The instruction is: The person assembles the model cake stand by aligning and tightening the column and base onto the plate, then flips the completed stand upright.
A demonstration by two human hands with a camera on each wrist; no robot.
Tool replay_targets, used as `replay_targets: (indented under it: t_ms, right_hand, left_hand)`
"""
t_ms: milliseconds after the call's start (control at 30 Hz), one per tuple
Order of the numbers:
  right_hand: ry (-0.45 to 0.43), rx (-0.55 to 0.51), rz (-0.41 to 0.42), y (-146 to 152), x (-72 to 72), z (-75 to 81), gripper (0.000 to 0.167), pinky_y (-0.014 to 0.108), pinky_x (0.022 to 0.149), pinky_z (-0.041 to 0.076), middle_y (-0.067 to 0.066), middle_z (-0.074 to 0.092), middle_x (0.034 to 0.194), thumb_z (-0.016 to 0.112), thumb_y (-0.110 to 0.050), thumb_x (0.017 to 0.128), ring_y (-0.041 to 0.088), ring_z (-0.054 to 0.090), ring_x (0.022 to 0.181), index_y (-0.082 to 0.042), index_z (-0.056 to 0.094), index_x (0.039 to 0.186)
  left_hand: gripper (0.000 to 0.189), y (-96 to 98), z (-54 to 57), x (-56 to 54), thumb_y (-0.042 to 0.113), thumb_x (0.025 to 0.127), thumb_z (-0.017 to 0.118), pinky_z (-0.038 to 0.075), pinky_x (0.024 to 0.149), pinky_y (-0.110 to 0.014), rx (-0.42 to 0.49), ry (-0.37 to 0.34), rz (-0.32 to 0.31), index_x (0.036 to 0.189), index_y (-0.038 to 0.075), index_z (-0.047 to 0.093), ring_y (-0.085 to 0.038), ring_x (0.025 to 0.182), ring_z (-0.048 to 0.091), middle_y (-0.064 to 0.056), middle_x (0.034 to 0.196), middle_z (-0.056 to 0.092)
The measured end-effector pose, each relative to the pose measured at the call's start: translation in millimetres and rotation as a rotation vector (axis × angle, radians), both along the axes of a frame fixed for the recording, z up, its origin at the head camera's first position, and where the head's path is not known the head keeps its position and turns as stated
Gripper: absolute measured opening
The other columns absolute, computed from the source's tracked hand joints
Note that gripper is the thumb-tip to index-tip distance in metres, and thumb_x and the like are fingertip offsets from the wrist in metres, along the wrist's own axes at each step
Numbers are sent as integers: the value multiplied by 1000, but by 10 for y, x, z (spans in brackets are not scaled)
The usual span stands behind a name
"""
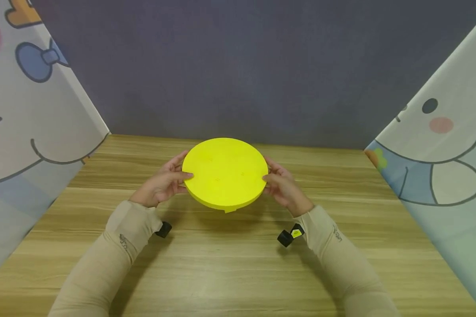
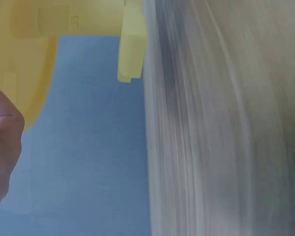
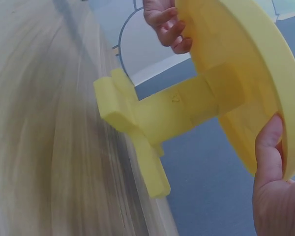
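Observation:
Between the two hands is a small yellow pedestal table (image 1: 225, 171), its round top face up in the head view. Underneath, a thick post (image 3: 187, 103) leads to a cross-shaped foot (image 3: 150, 162), close over the wooden tabletop. My left hand (image 1: 164, 181) grips the rim on the left side, thumb on top and fingers below. On the opposite side my right hand (image 1: 284, 185) holds the rim the same way. From below, the left wrist view catches part of the post (image 2: 83, 18) and a foot arm (image 2: 132, 54); the right wrist view shows both hands at the edge.
The wood-grain tabletop (image 1: 222, 273) runs back to a dark grey panel (image 1: 238, 70). White cartoon-printed panels stand at the left (image 1: 55, 114) and right (image 1: 452, 132). Black wrist-camera parts (image 1: 285, 238) stick out below the sleeves.

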State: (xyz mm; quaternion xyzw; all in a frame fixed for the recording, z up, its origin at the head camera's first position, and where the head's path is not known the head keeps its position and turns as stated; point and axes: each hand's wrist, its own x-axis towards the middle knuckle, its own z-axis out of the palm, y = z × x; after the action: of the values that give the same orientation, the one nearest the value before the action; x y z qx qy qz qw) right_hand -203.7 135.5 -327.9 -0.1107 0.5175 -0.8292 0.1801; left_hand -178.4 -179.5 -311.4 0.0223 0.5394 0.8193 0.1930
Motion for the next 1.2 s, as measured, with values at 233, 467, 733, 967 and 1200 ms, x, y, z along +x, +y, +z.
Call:
replay_targets:
  t_ms: [233,467,733,967,1200]
  right_hand:
    - [-17,-84,-28,-29,-44,-10,64,25,59,56,6,60,102,34,15,91,15,65,79,0,18,151]
    - [-21,-92,-46,-48,-70,-43,64,26,60,57,7,62,97,33,17,90,15,67,77,3,18,150]
    - [-25,-48,-61,-65,-85,-111,64,22,56,55,3,64,93,35,16,90,11,66,69,3,18,150]
    - [-28,-24,-77,-67,-80,-142,65,19,53,52,3,62,92,36,16,89,9,63,66,3,18,150]
    - [-41,-41,-69,-52,-87,-191,65,19,53,53,4,61,90,35,16,89,9,63,63,5,14,150]
  left_hand:
    - [83,-11,-12,-36,-13,92,48,58,70,-36,21,-24,16,156,21,7,-16,81,70,-2,98,66]
    - [76,-7,-75,-60,-10,94,46,58,71,-35,7,5,45,155,15,9,-14,78,70,-1,97,69]
    - [74,-15,-121,-98,-10,95,43,58,68,-34,13,-27,53,155,14,9,-13,73,70,-2,92,71]
    - [73,-52,-150,-117,-11,95,41,58,70,-34,20,-22,19,155,12,7,-14,74,70,-2,96,70]
    - [72,-117,-186,-108,-12,95,40,58,71,-35,-21,-8,-45,154,9,6,-14,77,69,-3,95,69]
